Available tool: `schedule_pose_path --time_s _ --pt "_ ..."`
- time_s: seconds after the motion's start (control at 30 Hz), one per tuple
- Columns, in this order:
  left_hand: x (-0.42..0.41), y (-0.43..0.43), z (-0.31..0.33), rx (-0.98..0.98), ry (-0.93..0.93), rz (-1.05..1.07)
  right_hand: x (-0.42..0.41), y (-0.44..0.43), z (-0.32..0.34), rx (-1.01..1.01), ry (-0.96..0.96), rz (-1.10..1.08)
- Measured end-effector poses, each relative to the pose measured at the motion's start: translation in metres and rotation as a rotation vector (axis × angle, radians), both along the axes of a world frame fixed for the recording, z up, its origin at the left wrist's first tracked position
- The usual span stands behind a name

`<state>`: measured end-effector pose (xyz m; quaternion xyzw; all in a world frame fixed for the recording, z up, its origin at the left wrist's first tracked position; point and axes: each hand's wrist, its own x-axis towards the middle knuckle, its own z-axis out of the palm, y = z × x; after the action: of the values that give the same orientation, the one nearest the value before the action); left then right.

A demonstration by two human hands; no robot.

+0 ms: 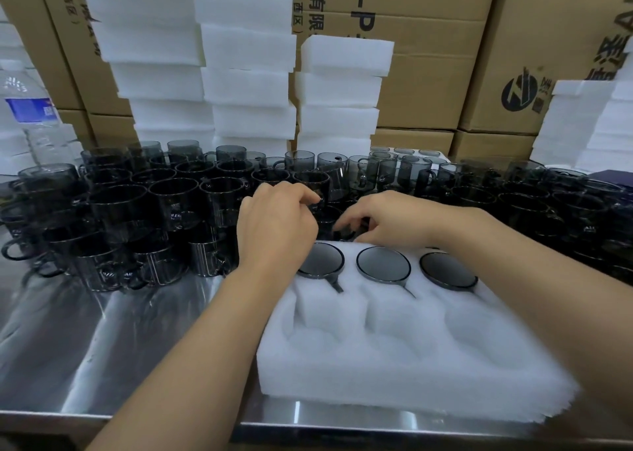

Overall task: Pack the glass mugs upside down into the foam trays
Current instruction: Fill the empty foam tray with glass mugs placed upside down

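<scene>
The left grip (277, 224) and the right grip (387, 217) are bare hands. The left forearm (205, 330) and the right forearm (548, 279) are bare too, uncovered as far as they show.

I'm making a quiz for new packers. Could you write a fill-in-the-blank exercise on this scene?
1. The foam tray holds ___ upside-down mugs in its far row.
2. Its near-row pockets are ___.
3. The left hand and right hand each pinch a loose mug by its ___.
4. The water bottle stands at the view's far ___.
Missing: three; empty; handle; left.
</scene>
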<state>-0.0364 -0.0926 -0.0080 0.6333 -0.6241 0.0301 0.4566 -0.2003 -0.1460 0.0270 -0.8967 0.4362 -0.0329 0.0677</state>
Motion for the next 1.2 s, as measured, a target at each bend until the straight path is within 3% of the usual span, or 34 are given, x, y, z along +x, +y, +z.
schedule_pose_path --time_s 0.23,0.4,0.93,1.2 --pt "0.001 -0.003 -0.002 0.224 -0.028 0.015 0.023 0.000 -0.005 -0.159 0.027 -0.071" --pt "0.001 -0.005 -0.003 0.286 -0.030 -0.012 0.027 0.001 -0.017 -0.376 -0.124 -0.153" --pt "0.002 -0.008 -0.005 0.220 0.042 -0.084 0.035 -0.006 -0.023 -0.300 -0.262 -0.132" --pt "0.003 -0.009 -0.007 0.159 0.076 -0.091 0.034 0.000 -0.021 -0.379 -0.390 -0.149"
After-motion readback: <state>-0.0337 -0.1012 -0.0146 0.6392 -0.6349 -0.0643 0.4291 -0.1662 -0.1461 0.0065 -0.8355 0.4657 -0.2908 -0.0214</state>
